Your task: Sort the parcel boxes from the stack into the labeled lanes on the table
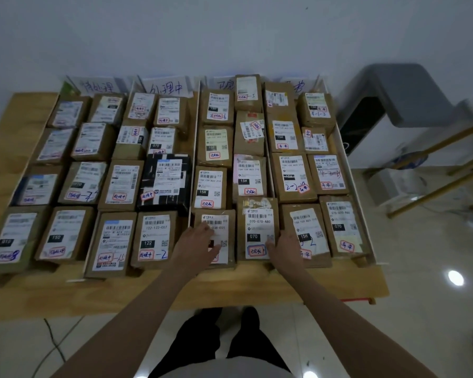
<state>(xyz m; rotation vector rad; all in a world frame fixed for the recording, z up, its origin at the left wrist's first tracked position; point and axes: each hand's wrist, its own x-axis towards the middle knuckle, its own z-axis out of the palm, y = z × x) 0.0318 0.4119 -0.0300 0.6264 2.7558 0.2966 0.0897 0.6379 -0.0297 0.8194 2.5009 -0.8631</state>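
The two parcels under the hands sit in the near row of the third lane from the left. The left hand (pixel 200 242) lies flat on the left box (pixel 216 236), fingers spread over its white label; the right hand (pixel 280 245) rests at the near right corner of the neighbouring box (pixel 257 230), whose label reads 070-070-A80. On the left hand the fingers look straight, pressing rather than closing round anything. On the right hand I cannot tell whether the fingertips curl over the box edge or only lie against it.

These are small brown cardboard cartons, taped and stiff-looking — likely light enough for one hand, though nothing shows their weight. The glossy labels and tape may be slick, so a hold across the two long sides, thumb on one and fingers on the other, seems safer than a pull on the top face. The boxes stand tight against each other, so there is little gap for fingers; tilting up the near edge, which is free, would probably open one.

Round them the wooden table (pixel 325 285) carries four lanes of parcels, parted by thin white dividers (pixel 195 148), each lane headed at the far end by a handwritten card (pixel 161 87). One black-wrapped parcel (pixel 165 181) stands out in the second lane. No unsorted stack is in view.
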